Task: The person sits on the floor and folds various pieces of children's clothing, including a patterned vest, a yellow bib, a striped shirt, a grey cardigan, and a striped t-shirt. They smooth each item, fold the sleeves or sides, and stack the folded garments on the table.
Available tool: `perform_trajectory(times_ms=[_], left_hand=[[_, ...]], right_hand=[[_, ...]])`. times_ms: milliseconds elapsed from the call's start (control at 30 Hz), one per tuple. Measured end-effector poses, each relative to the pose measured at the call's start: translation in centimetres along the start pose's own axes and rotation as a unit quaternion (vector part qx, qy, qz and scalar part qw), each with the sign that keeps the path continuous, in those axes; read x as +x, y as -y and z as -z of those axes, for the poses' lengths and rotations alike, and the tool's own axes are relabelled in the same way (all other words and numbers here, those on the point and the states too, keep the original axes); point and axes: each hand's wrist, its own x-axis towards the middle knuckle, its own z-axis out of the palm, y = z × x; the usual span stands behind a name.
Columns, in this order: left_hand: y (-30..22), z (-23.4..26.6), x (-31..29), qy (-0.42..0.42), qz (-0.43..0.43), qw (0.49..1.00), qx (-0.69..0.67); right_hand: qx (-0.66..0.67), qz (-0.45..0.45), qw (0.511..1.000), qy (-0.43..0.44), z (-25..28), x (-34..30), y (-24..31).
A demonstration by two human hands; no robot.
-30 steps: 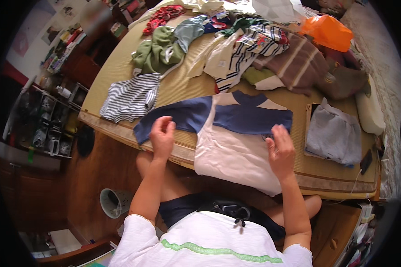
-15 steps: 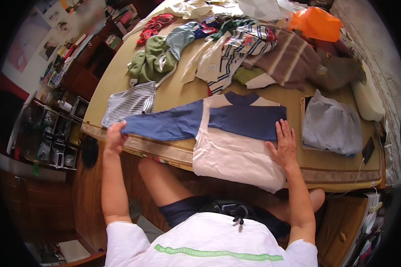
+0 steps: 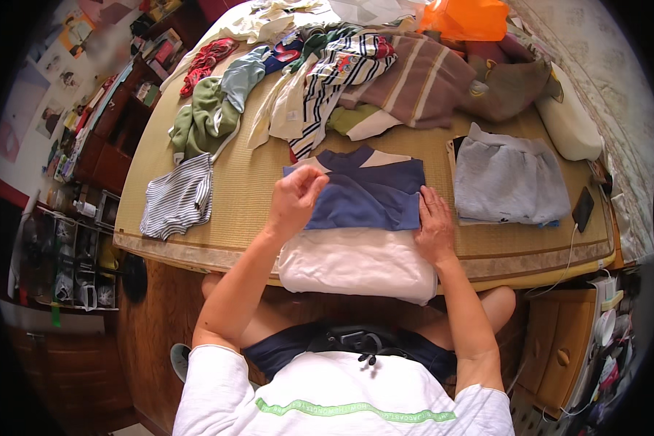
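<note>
A blue and white long-sleeved shirt (image 3: 357,258) lies at the bed's near edge, blue collar away from me, its white lower part toward me. Its left sleeve now lies folded in across the blue chest. Over the shirt's upper left edge, my left hand (image 3: 296,196) is closed with curled fingers; whether any cloth is pinched in them is hidden. My right hand (image 3: 436,224) rests flat along the shirt's right edge, fingers stretched out. Left of the shirt is a striped garment (image 3: 178,196); to its right, folded grey clothes (image 3: 512,178) form a pile.
Farther back lie a green garment (image 3: 203,120), a striped shirt (image 3: 334,80), a brown striped garment (image 3: 410,76) and an orange bag (image 3: 463,19). A phone (image 3: 582,211) with a cable lies at the right edge. A wooden cabinet (image 3: 559,349) stands below.
My left hand has moved right and up from the outstretched cuff to the shirt's upper left. The blue sleeve has folded inward over the body. My right hand stays on the right edge.
</note>
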Motion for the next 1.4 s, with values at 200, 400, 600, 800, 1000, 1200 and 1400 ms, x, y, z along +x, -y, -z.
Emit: perform_trajectory(times_ms=[200,400,600,800,1000,1200,1400], left_hand=[[4.7,0.7,-3.6,-0.087,-0.122,0.961,0.231],[6.4,0.6,-5.6,-0.056,-0.120,0.937,0.323],[6.6,0.1,-5.1,-0.028,-0.105,0.914,0.390],[9.2,0.9,-4.5,-0.027,-0.071,0.895,0.440],[10.8,4.1,2.2,-0.154,0.061,0.935,0.314],[12.8,8.6,6.4,0.034,0.170,0.985,-0.026],[4.9,11.9,12.2,0.008,0.074,0.978,-0.193]], right_hand=[[0.161,-0.053,0.985,-0.020,0.3,0.6,-0.6],[0.095,-0.108,0.986,-0.087,0.3,4.0,2.0],[-0.014,-0.104,0.992,-0.075,0.6,7.8,-0.6],[-0.057,0.076,0.995,0.002,-1.0,4.7,0.5],[0.099,-0.121,0.987,0.026,-1.9,9.3,-2.5],[0.148,-0.211,0.947,0.190,-0.1,14.1,-2.9],[0.226,-0.133,0.965,0.011,5.3,20.2,-3.1]])
